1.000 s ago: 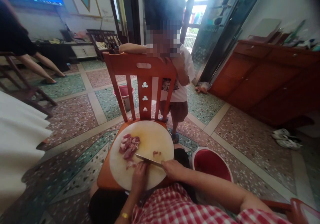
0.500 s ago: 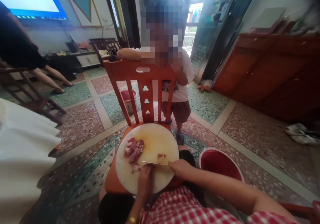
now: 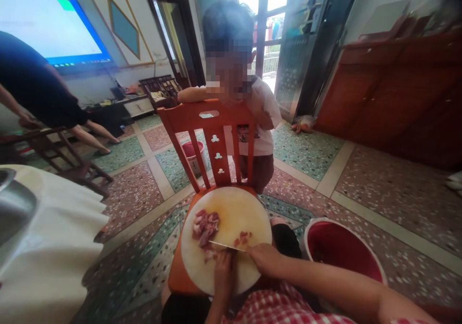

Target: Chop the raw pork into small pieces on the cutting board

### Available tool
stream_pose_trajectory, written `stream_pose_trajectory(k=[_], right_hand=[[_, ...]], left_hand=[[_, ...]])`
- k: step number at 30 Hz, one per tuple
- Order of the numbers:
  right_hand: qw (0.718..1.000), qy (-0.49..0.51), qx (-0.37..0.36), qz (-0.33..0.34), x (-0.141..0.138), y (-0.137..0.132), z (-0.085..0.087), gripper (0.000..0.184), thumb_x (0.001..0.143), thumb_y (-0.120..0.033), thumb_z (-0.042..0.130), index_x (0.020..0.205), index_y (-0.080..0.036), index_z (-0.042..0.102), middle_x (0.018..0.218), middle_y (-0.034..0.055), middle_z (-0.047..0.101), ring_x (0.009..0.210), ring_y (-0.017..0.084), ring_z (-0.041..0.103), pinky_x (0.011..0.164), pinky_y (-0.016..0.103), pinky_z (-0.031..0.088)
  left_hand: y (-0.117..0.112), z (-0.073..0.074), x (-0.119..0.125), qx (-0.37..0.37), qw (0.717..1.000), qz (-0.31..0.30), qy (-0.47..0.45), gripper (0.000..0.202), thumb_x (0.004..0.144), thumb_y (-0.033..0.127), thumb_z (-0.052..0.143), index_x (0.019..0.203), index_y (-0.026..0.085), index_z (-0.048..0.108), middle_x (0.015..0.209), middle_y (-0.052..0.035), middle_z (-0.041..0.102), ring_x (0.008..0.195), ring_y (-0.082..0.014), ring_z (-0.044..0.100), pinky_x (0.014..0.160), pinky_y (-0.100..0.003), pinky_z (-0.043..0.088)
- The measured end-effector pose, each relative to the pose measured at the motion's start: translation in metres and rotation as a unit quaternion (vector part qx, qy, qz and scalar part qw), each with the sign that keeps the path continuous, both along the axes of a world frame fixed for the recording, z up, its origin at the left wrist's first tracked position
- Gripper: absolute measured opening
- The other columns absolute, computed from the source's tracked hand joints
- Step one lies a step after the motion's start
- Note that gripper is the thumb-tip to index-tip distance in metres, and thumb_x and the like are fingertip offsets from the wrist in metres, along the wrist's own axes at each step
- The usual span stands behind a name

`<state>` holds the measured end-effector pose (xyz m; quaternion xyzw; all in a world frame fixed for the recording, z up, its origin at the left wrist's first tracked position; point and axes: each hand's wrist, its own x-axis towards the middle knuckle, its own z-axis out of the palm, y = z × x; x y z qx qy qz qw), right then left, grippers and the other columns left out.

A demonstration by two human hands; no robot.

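A round pale cutting board [image 3: 231,199] lies on the seat of a reddish wooden chair [image 3: 176,280]. My right hand [image 3: 266,259] is closed around the handle of a knife, whose thin blade [image 3: 225,244] points left across the board. Just below the blade, my left hand [image 3: 224,268] presses its bent fingers down on a strip of raw meat [image 3: 210,254]; the part under the fingers is hidden. Beyond the knife tip sits a heap of raw meat [image 3: 205,224]. Small cut pieces [image 3: 243,239] lie on the blade's far side, near my right hand.
A red-lined bucket [image 3: 342,249] stands right of the chair, and a smaller one [image 3: 192,149] behind it. Another person [image 3: 265,141] leans on the chair back. At left are a cloth-covered table [image 3: 68,218] with a metal bowl [image 3: 16,203] and a second person [image 3: 39,78].
The view has shifted, so the board sits farther right and the metal bowl shows. More small cut pieces lie beside the blade. Both hands keep their places at the knife and meat.
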<state>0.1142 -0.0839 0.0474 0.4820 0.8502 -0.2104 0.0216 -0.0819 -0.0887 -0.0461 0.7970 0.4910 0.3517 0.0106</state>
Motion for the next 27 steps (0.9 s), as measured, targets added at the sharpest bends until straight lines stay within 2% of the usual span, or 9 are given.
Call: stream_pose_trajectory(k=[3,5,9,11,14,18,21,24,27], right_hand=[[1.000,0.026,0.004,-0.007,-0.019,0.008,0.002,0.051,0.075,-0.010,0.046,0.125,-0.018,0.046,0.111,0.0135,0.063,0.099,0.024,0.060,0.080,0.032,0.043],[0.999,0.034,-0.002,-0.011,-0.021,0.010,0.003,0.054,0.075,-0.010,0.046,0.128,-0.019,0.044,0.112,0.0130,0.062,0.099,0.023,0.060,0.080,0.032,0.043],[0.999,0.035,-0.022,0.003,0.006,0.002,0.003,0.042,0.077,-0.013,0.046,0.118,-0.017,0.053,0.105,0.0127,0.065,0.097,0.025,0.061,0.080,0.034,0.044],[0.999,0.017,-0.019,-0.026,0.022,-0.002,0.003,0.030,0.081,-0.015,0.042,0.107,-0.016,0.059,0.095,0.0130,0.068,0.090,0.026,0.063,0.074,0.034,0.045],[0.998,0.000,-0.001,-0.065,0.029,-0.007,0.009,0.028,0.082,-0.013,0.040,0.103,-0.016,0.060,0.088,0.0134,0.068,0.084,0.026,0.065,0.068,0.034,0.046],[0.999,0.014,-0.007,-0.034,0.020,-0.014,0.018,0.029,0.077,-0.016,0.048,0.104,-0.015,0.059,0.089,0.0143,0.068,0.084,0.028,0.064,0.068,0.034,0.045],[0.999,0.017,-0.032,-0.036,0.013,-0.017,0.022,0.029,0.075,-0.017,0.051,0.103,-0.014,0.060,0.091,0.0154,0.067,0.086,0.029,0.064,0.070,0.035,0.046],[0.998,0.031,-0.048,-0.030,0.000,-0.010,0.023,0.034,0.074,-0.013,0.050,0.106,-0.015,0.058,0.095,0.0153,0.067,0.090,0.028,0.063,0.074,0.036,0.046],[0.998,0.036,-0.040,-0.024,-0.020,0.003,0.016,0.035,0.075,-0.010,0.045,0.107,-0.014,0.057,0.097,0.0164,0.066,0.093,0.029,0.062,0.075,0.038,0.046]], left_hand=[[0.000,-0.002,0.000,-0.007,1.000,0.004,0.006,0.037,0.078,0.004,0.036,0.098,0.019,0.064,0.089,-0.0072,0.068,0.084,-0.0197,0.064,0.073,-0.034,0.056],[-0.001,-0.002,-0.002,-0.014,1.000,0.002,0.014,0.042,0.075,0.001,0.036,0.101,0.019,0.064,0.090,-0.0076,0.068,0.085,-0.0200,0.064,0.074,-0.035,0.056],[-0.003,0.004,-0.008,-0.054,0.998,-0.018,0.024,0.049,0.070,-0.002,0.036,0.104,0.018,0.064,0.097,-0.0087,0.067,0.093,-0.0199,0.063,0.081,-0.035,0.054],[-0.005,0.007,-0.009,-0.079,0.996,-0.027,0.019,0.051,0.068,-0.003,0.035,0.106,0.018,0.064,0.101,-0.0091,0.066,0.096,-0.0195,0.061,0.084,-0.036,0.053],[-0.006,0.006,-0.010,-0.087,0.996,-0.025,0.004,0.053,0.067,-0.003,0.035,0.107,0.018,0.063,0.102,-0.0096,0.065,0.097,-0.0196,0.061,0.084,-0.037,0.052],[-0.005,-0.007,-0.012,-0.038,0.999,0.000,-0.003,0.047,0.069,-0.001,0.037,0.102,0.016,0.064,0.094,-0.0114,0.066,0.092,-0.0219,0.062,0.081,-0.039,0.053],[-0.006,-0.015,-0.014,-0.045,0.999,0.005,0.009,0.042,0.071,-0.001,0.037,0.098,0.017,0.065,0.092,-0.0113,0.066,0.090,-0.0220,0.063,0.079,-0.037,0.054],[-0.007,-0.016,-0.012,-0.054,0.998,0.005,0.016,0.042,0.071,-0.001,0.036,0.097,0.018,0.064,0.091,-0.0108,0.066,0.088,-0.0220,0.063,0.078,-0.037,0.054],[-0.005,-0.019,-0.011,-0.030,0.999,0.020,0.012,0.042,0.072,0.000,0.035,0.097,0.017,0.064,0.091,-0.0107,0.067,0.088,-0.0222,0.063,0.079,-0.039,0.054]])
